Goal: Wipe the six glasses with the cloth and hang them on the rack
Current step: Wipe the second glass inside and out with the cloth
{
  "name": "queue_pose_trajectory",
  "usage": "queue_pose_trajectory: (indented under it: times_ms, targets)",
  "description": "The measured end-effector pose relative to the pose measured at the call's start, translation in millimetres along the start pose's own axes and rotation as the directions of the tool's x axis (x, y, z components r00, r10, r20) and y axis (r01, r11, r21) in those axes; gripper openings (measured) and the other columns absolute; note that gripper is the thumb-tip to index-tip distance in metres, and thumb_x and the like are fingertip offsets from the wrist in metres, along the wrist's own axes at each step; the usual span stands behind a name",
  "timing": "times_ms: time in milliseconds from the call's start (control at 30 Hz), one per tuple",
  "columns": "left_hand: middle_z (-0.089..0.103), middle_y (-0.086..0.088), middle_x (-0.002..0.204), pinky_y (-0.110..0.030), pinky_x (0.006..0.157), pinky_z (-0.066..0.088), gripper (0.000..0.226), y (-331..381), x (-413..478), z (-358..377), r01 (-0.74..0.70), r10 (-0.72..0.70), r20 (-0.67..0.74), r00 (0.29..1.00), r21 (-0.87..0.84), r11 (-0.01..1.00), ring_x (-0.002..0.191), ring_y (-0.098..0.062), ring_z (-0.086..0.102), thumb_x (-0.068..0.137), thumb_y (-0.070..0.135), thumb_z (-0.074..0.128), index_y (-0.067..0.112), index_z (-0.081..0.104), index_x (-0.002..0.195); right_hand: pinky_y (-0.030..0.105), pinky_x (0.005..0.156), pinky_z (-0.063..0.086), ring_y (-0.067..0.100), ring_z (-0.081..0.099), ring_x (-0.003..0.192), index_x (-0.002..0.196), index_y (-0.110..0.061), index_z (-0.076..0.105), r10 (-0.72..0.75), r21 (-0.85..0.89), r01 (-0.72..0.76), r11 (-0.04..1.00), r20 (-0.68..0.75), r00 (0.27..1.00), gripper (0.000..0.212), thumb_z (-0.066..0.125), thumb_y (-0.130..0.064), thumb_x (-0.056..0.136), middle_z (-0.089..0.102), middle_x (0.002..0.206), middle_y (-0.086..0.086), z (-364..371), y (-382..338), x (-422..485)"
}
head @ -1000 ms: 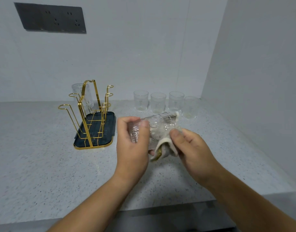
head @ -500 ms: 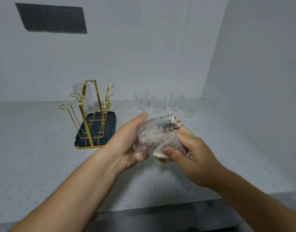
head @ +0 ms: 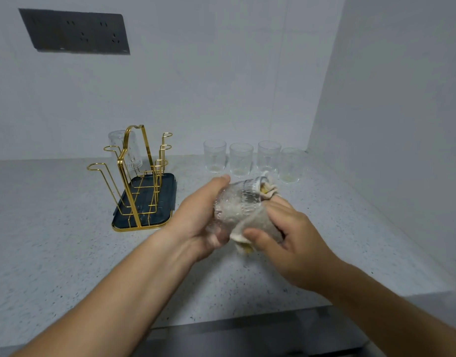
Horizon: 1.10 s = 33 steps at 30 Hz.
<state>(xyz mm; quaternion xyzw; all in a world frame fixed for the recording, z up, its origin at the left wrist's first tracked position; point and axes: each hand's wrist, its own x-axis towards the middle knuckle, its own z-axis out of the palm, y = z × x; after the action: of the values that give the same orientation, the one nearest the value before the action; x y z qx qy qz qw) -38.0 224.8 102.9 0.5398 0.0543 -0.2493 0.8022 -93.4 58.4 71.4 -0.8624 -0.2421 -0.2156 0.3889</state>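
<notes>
A speckled grey counter (head: pixel 67 253) ran into a white-walled corner, a gold rack (head: pixel 136 181) at the far left. Above its middle, the left hand (head: pixel 198 217) curled around a glass (head: pixel 237 204) lying tilted; the right hand (head: pixel 294 243) closed on the cloth (head: pixel 257 222) stuffed inside it.

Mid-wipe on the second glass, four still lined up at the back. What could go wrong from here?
1. The glass is held tilted above the counter, the left hand at its base; a slip could drop it.
2. The cloth, bunched by the right hand, could snag.
3. The four waiting glasses stand close behind; a reach might knock them.
4. The hung glass sits at the rack's back hook.
</notes>
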Motion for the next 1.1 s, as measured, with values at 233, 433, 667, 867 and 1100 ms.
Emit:
queue_pose_trajectory:
  times_ms: [233, 433, 667, 867, 1100]
  targets:
    - [0.071, -0.003, 0.08, -0.025, 0.045, 0.051, 0.046, -19.7, -8.8, 0.2, -0.342, 0.33, 0.095, 0.939, 0.196, 0.919, 0.061, -0.016, 0.067, 0.089, 0.052, 0.068, 0.012, 0.063, 0.111, 0.022, 0.065, 0.054, 0.01, 0.068, 0.071, 0.089, -0.014, 0.071, 0.292, 0.443, -0.247, 0.862, -0.034, 0.956, 0.033, 0.059, -0.043, 0.098, 0.073, 0.08, 0.001, -6.6, -10.6, 1.9]
    - [0.068, 0.012, 0.08, -0.024, 0.064, 0.055, 0.034, -30.5, 3.1, -8.1, -0.73, 0.782, 0.095, 0.615, 0.443, 0.52, 0.069, -0.007, 0.065, 0.092, 0.044, 0.072, 0.017, 0.058, 0.108, 0.034, 0.074, 0.062, 0.02, 0.073, 0.078, 0.096, -0.005, 0.072, 0.396, 0.658, -0.33, 0.677, 0.053, 0.917, 0.044, 0.057, -0.046, 0.089, 0.077, 0.086, 0.01, -6.0, -25.1, 8.4]
    - [0.075, -0.013, 0.081, -0.034, 0.05, 0.062, 0.041, -0.3, -7.5, -1.7, 0.037, -0.045, 0.162, 0.986, 0.054, 0.998, 0.064, -0.026, 0.074, 0.098, 0.046, 0.059, 0.009, 0.074, 0.094, 0.033, 0.075, 0.043, 0.013, 0.046, 0.078, 0.083, -0.011, 0.066, -0.233, -0.348, 0.245, 0.905, 0.077, 0.97, 0.036, 0.054, -0.041, 0.099, 0.054, 0.078, -0.005, -1.3, 4.7, 0.0]
    - [0.072, -0.012, 0.083, -0.027, 0.049, 0.058, 0.047, -5.8, -0.5, -15.1, 0.014, -0.031, 0.202, 0.979, 0.088, 0.996, 0.06, -0.021, 0.069, 0.091, 0.056, 0.063, 0.012, 0.079, 0.092, 0.024, 0.073, 0.045, 0.008, 0.053, 0.081, 0.085, -0.015, 0.066, -0.074, -0.127, 0.084, 0.988, 0.087, 0.993, 0.03, 0.053, -0.038, 0.101, 0.056, 0.08, -0.011, -9.5, 3.7, 7.5]
    - [0.07, -0.001, 0.082, -0.027, 0.046, 0.047, 0.043, -29.4, -2.9, -19.6, -0.554, 0.514, 0.208, 0.832, 0.288, 0.781, 0.064, -0.014, 0.064, 0.093, 0.041, 0.068, 0.011, 0.052, 0.12, 0.03, 0.074, 0.061, 0.024, 0.076, 0.083, 0.102, -0.005, 0.073, 0.385, 0.594, -0.347, 0.725, 0.067, 0.92, 0.043, 0.052, -0.042, 0.093, 0.079, 0.091, 0.011, -7.8, -10.2, 15.4]
